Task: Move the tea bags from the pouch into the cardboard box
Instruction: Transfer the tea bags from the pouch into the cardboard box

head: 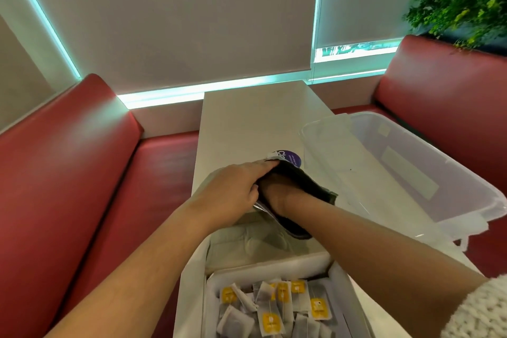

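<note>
— Dark foil, that pouch [304, 182]? It sits at frame centre, lying on the white table [247, 118] just above the cardboard box [274, 263].

— Looks like it: black outside, silvery lining showing at the mouth, a purple round label at its far end. Soft-sided and crinkly, I'd judge, so it will collapse unless held open.

— Which is what the left hand [233, 192] is doing?

— Yes. Its fingers curl over the pouch's upper lip, pinching that edge and spreading the mouth. The right hand [277, 197] is plunged inside to the wrist; whether its fingers are closed on anything I cannot tell, the foil hides them.

— And the tea bags [274, 310]?

— A good heap already lies in the box at the bottom of the frame: pale paper sachets, flat and pillowy, with strings and yellow square tags. Light, limp, easily torn, I'd guess. Better taken by the body in a loose bunch than dragged by a string, since the strings look apt to tangle.

— Anything else about?

— A clear plastic tub [411, 173], rigid and glossy, stands on the right of the table. Red padded benches [68, 173] flank both sides, and a leafy plant [466, 3] fills the upper right corner.
</note>
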`<state>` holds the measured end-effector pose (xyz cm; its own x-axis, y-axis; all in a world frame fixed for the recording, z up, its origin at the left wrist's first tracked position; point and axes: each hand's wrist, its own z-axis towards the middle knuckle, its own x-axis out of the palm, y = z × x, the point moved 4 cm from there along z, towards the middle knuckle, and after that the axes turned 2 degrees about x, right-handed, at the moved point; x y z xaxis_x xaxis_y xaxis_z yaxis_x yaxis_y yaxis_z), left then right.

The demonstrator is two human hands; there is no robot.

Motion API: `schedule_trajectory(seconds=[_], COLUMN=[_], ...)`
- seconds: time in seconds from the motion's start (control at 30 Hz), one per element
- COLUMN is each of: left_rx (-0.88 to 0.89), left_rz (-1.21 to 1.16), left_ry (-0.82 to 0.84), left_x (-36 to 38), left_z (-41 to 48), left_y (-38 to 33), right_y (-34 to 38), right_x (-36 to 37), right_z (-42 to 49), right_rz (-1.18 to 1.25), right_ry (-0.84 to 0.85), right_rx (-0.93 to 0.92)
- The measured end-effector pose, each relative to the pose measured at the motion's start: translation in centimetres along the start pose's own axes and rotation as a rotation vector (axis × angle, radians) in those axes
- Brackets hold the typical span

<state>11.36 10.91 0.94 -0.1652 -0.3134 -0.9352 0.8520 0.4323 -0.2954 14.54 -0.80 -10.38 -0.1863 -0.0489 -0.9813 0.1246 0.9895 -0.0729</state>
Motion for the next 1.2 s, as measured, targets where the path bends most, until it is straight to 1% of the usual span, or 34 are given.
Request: schedule_trajectory(seconds=[0.03,0.1,0.13,0.2,0.23,0.3,0.33,0.4,0.47,0.53,0.7,0.77,0.83,0.9,1.07,1.2], left_rx=[-0.004,-0.016,-0.018,-0.021,-0.021,-0.023,-0.02,-0.015,-0.024,-0.032,-0.04,-0.04,-0.032,-0.02,-0.018,-0.034], left_rz=[0.019,0.038,0.046,0.057,0.061,0.068,0.072,0.079,0.085,0.071,0.046,0.039,0.029,0.028,0.022,0.021], left_ry=[-0.005,-0.01,-0.007,0.002,0.005,0.002,-0.002,-0.012,-0.019,-0.016,0.01,0.007,-0.004,-0.013,-0.025,-0.018], left_x=[0.2,0.6,0.8,1.2,1.4,1.6,1.7,1.8,1.9,1.9,2.3,2.3,2.2,2.0,1.6,1.5], left_z=[0.0,0.0,0.0,-0.2,-0.1,-0.2,-0.3,-0.4,-0.6,-0.7,-1.0,-1.2,-1.3,-1.4,-1.4,-1.5], left_y=[0.2,0.6,0.8,0.8,1.0,1.1,1.1,0.9,0.8,0.7,0.1,0.0,-0.1,-0.3,-0.6,-0.2], right_y=[0.3,0.3,0.3,0.0,-0.2,-0.5,-0.7,-0.7,-0.3,0.2,1.0,1.2,1.2,1.2,0.6,0.1], right_x=[-0.6,-1.7,-2.4,-3.4,-3.7,-4.2,-4.4,-4.2,-2.7,-0.4,4.5,5.3,5.7,5.6,4.8,5.1], right_z=[-0.9,-3.1,-4.7,-8.0,-9.6,-12.7,-14.3,-17.0,-19.0,-19.9,-20.7,-20.9,-21.1,-21.3,-21.5,-21.3], right_rz=[-0.014,0.024,0.043,0.229,0.307,0.384,0.427,0.51,0.542,0.512,0.475,0.47,0.431,0.394,0.405,0.276], right_ry=[0.013,-0.039,-0.131,-0.309,-0.369,-0.483,-0.505,-0.467,-0.329,-0.215,0.061,0.139,0.179,0.165,-0.011,-0.094], right_rx=[0.034,0.016,-0.046,-0.108,-0.115,-0.115,-0.125,-0.174,-0.239,-0.268,-0.234,-0.199,-0.186,-0.186,-0.146,-0.142])
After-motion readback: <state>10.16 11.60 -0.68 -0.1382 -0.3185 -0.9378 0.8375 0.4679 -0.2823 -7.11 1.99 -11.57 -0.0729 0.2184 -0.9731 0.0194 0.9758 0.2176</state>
